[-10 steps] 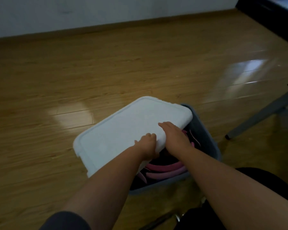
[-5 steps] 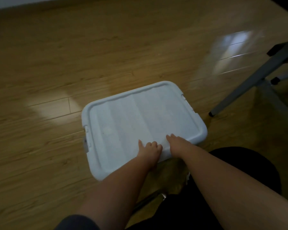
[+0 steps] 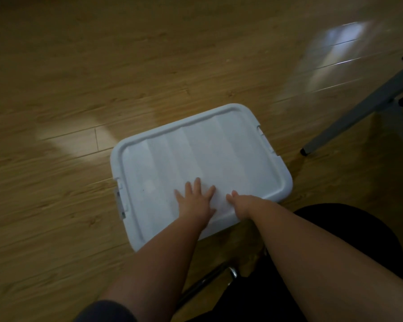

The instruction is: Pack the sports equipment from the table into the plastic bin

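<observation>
Fingers (image 3: 197,185) flat atop bin lid (image 3: 196,147)

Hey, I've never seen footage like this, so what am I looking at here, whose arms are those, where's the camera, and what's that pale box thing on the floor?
There is no machine here. The camera is worn on a person's head and looks forward and down, so the two bare arms coming in from the bottom are the wearer's own. The pale box is a plastic bin, seen from above, with its white lid lying flat on it, so nothing inside shows. It stands on a wooden floor, not on a table. The left hand lies flat on the lid with fingers spread. The right hand rests at the lid's near edge. Neither hand holds anything. At the right is a grey metal leg of some furniture.
</observation>
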Action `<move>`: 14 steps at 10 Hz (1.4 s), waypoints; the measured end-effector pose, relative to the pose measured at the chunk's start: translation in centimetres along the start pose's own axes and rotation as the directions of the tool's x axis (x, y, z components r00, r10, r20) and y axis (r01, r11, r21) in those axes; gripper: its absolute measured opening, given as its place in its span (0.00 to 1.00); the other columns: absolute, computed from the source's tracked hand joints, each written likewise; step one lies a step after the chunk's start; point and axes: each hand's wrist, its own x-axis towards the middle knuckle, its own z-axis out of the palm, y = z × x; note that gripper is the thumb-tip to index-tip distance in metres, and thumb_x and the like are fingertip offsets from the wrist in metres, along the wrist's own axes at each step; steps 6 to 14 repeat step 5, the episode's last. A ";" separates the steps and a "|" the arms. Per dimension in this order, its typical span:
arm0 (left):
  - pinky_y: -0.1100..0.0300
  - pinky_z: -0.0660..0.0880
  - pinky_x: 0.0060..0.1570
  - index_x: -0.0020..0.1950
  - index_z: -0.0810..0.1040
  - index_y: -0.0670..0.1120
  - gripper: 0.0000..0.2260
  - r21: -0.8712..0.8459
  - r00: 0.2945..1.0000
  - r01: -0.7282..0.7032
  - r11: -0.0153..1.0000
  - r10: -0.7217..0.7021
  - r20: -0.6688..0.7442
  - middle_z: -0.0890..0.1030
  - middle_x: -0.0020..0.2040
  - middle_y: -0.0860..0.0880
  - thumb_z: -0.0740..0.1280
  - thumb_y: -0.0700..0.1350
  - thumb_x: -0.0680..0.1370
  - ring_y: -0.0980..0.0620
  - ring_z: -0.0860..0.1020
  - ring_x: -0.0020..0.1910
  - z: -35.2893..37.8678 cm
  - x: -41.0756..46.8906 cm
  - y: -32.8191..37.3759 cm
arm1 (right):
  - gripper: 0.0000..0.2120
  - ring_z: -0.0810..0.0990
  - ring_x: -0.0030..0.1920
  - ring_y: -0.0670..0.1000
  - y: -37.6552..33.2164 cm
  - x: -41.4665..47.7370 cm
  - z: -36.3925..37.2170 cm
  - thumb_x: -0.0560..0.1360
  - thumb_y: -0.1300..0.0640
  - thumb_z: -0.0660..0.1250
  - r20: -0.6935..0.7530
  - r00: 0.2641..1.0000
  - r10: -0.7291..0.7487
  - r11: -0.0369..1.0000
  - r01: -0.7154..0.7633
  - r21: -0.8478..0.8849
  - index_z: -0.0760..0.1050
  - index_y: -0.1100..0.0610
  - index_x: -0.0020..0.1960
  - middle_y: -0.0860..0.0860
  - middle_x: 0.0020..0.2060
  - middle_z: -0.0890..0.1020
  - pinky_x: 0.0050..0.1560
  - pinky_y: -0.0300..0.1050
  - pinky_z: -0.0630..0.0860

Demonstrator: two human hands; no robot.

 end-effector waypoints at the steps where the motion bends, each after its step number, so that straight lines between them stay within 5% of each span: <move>1: 0.25 0.49 0.69 0.76 0.41 0.71 0.37 -0.097 0.984 0.114 0.989 -0.099 0.147 0.33 0.80 0.46 0.63 0.67 0.76 0.33 0.37 0.77 0.1 0.8 -1.3 | 0.37 0.55 0.78 0.59 0.4 0.2 0.4 0.80 0.67 0.57 0.062 0.998 -0.012 1.000 0.012 0.005 0.40 0.51 0.81 0.51 0.80 0.39 0.77 0.54 0.56; 3: 0.24 0.54 0.68 0.75 0.43 0.74 0.36 -0.119 0.971 0.103 0.988 -0.074 0.227 0.33 0.80 0.47 0.64 0.64 0.77 0.33 0.37 0.77 -0.3 1.6 -1.9 | 0.42 0.54 0.78 0.61 0.5 0.6 1.5 0.79 0.66 0.58 0.114 0.993 0.024 1.000 -0.022 -0.021 0.36 0.45 0.80 0.46 0.79 0.34 0.74 0.63 0.60; 5: 0.30 0.60 0.68 0.75 0.50 0.72 0.28 -0.143 0.980 0.095 0.985 -0.068 0.185 0.48 0.79 0.47 0.60 0.55 0.80 0.36 0.51 0.76 -1.5 1.6 -2.0 | 0.32 0.56 0.78 0.58 -0.3 -1.6 -1.1 0.82 0.66 0.54 0.046 0.999 0.002 0.998 -0.005 0.057 0.48 0.53 0.81 0.53 0.81 0.47 0.77 0.52 0.55; 14: 0.30 0.60 0.68 0.75 0.50 0.72 0.28 -0.143 0.980 0.095 0.985 -0.068 0.185 0.48 0.79 0.47 0.60 0.55 0.80 0.36 0.51 0.76 -1.5 1.6 -2.0 | 0.32 0.56 0.78 0.58 -0.3 -1.6 -1.1 0.82 0.66 0.54 0.046 0.999 0.002 0.998 -0.005 0.057 0.48 0.53 0.81 0.53 0.81 0.47 0.77 0.52 0.55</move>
